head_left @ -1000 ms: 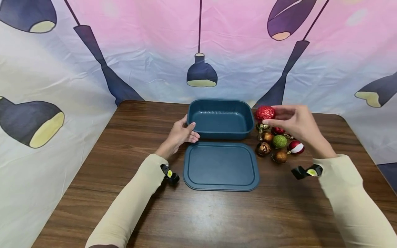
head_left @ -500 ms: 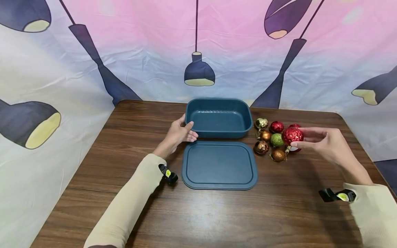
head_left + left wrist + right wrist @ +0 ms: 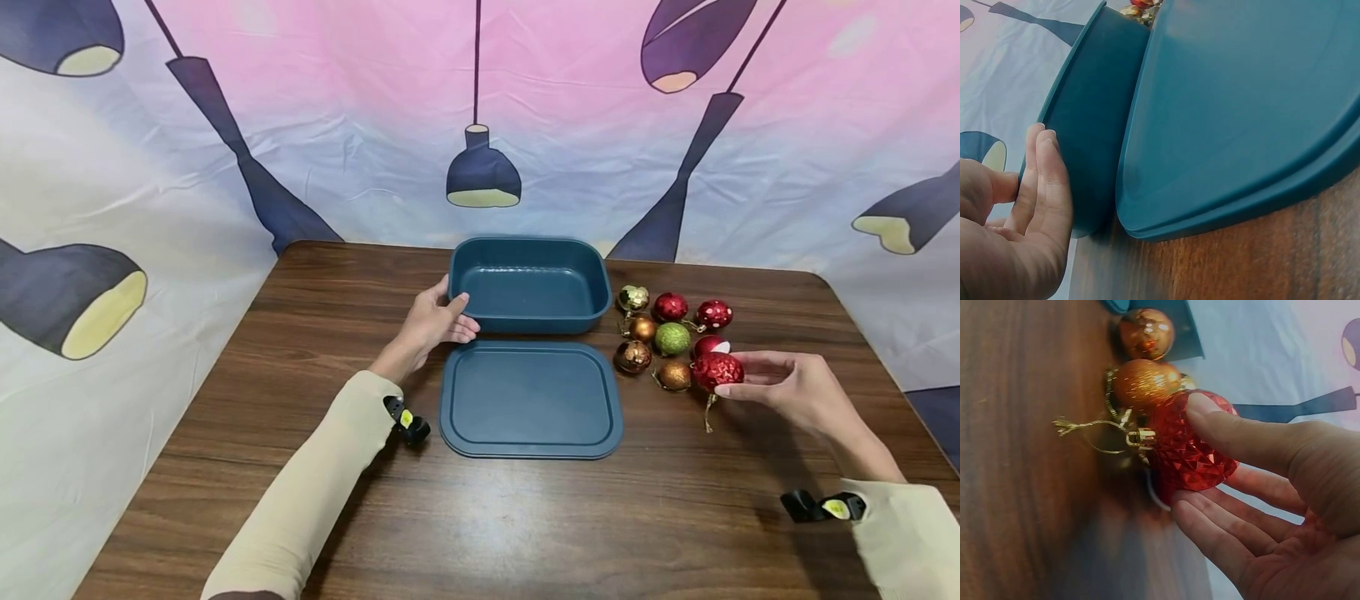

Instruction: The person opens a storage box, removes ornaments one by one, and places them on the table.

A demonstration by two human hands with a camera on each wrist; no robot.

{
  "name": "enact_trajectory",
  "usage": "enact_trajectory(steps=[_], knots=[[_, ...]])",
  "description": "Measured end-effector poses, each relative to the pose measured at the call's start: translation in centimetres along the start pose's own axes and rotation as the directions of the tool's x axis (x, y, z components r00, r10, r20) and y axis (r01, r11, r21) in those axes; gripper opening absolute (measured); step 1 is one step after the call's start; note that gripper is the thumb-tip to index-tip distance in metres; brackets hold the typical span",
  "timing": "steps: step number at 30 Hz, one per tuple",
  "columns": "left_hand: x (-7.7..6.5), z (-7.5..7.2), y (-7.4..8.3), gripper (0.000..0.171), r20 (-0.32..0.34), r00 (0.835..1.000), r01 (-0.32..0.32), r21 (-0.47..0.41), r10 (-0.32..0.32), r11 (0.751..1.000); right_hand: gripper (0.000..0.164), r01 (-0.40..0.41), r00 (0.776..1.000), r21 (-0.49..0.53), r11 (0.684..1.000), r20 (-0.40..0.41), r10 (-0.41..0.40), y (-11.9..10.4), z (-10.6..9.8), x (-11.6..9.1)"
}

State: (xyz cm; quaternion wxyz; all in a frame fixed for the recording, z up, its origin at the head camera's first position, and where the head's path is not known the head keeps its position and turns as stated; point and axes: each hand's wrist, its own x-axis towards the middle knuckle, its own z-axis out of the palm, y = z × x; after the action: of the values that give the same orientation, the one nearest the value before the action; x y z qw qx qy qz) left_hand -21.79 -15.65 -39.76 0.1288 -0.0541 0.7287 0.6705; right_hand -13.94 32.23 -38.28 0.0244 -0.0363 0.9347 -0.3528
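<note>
My left hand (image 3: 431, 327) grips the left front corner of a dark teal rectangular container (image 3: 530, 325), its thumb at the rim and its fingers along the outer wall. Between thumb and fingers, my right hand (image 3: 802, 392) pinches a faceted red Christmas ornament (image 3: 717, 372). A gold cap and cord loop (image 3: 1099, 437) hang from this ornament in the right wrist view. Behind it a red-and-white ornament (image 3: 708, 344) is partly hidden. Close by lie a glittery brown ornament (image 3: 674, 375) and a green one (image 3: 672, 338).
A flat teal lid (image 3: 531, 400) lies in front of the container on the wooden table (image 3: 555, 533). More ornaments sit right of the container: a gold one (image 3: 633, 298), two red ones and several in copper tones. A printed cloth (image 3: 360, 125) hangs behind the table.
My right hand has carried the red ornament from beside the container's right edge toward the front right, past the other ornaments. The left hand keeps its hold on the container.
</note>
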Motion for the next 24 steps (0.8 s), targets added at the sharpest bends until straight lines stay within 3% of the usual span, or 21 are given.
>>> enact_trajectory(steps=[13, 24], knots=[[0.1, 0.0, 0.0, 0.068, -0.002, 1.0, 0.011, 0.005, -0.011, 1.0, 0.06, -0.001, 0.999, 0.015, 1.0, 0.032, 0.001, 0.9, 1.3, -0.4], [-0.4, -0.8, -0.4, 0.075, -0.005, 1.0, 0.012, 0.066, -0.012, 0.998, 0.065, 0.003, 0.997, 0.062, 0.998, 0.074, -0.008, 0.7, 1.5, -0.1]])
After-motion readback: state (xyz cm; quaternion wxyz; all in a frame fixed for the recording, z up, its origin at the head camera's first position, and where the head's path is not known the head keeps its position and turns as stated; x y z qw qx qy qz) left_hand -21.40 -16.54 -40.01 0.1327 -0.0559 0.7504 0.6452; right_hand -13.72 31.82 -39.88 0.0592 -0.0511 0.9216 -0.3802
